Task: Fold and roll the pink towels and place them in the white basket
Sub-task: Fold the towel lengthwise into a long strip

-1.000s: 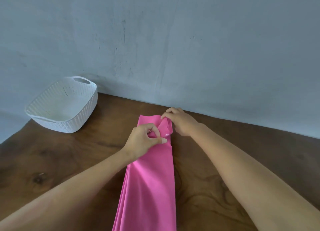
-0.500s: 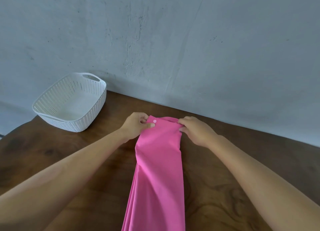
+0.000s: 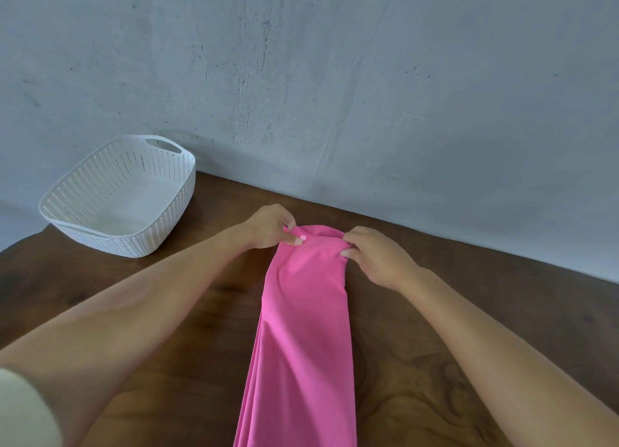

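Head view: the pink towel [image 3: 303, 329] lies folded in a long strip on the worktop [image 3: 435, 363]; the left hand [image 3: 272, 227] and right hand [image 3: 375, 255] each pinch a far corner in their grip. The white basket [image 3: 160, 239] stands well apart at far left; uneven tension between the pinches could likely skew the roll or spill the layered edges.

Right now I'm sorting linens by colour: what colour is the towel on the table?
Plain bright pink, no pattern; the towel shows best in the head view.

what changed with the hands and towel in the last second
The left hand and right hand moved apart from the middle of the far end of the folded pink cloth towel to its two corners, each pinching one. The towel stays a strip on the brown wooden table; the white perforated basket stays empty.
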`<state>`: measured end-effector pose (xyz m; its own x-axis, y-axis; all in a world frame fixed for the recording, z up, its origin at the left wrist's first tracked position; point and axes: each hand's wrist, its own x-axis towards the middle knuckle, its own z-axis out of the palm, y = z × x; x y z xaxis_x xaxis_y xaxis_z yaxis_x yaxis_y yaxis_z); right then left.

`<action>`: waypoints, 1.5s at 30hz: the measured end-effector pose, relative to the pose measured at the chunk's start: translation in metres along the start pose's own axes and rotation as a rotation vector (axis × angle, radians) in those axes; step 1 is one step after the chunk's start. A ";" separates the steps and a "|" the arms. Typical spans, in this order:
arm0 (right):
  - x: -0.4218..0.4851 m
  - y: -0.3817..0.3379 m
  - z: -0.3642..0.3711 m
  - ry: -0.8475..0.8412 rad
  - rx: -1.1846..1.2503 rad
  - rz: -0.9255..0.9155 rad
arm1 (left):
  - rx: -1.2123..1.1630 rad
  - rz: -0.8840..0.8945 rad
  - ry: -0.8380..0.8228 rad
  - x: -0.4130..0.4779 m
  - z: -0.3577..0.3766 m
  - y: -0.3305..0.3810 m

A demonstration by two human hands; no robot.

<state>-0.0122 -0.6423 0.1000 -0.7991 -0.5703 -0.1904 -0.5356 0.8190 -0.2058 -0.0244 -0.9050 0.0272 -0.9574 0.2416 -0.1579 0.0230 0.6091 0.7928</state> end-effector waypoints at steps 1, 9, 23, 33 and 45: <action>0.000 0.000 0.000 0.013 0.000 -0.001 | 0.000 -0.002 0.003 0.000 -0.001 0.000; -0.007 -0.011 -0.008 0.057 -0.001 -0.025 | -0.029 0.019 0.117 -0.019 -0.003 0.002; -0.117 -0.074 0.025 0.265 -0.259 -0.265 | 0.062 0.471 0.357 -0.158 0.002 0.009; -0.137 -0.080 0.063 0.398 -0.276 -0.148 | -0.034 0.431 0.424 -0.184 0.042 -0.014; -0.148 -0.069 0.053 0.553 -0.231 -0.051 | -0.101 0.404 0.380 -0.184 0.030 0.022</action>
<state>0.1578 -0.6178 0.0914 -0.7610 -0.5432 0.3547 -0.5733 0.8190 0.0242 0.1610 -0.9127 0.0561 -0.9150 0.1403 0.3783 0.3995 0.4451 0.8014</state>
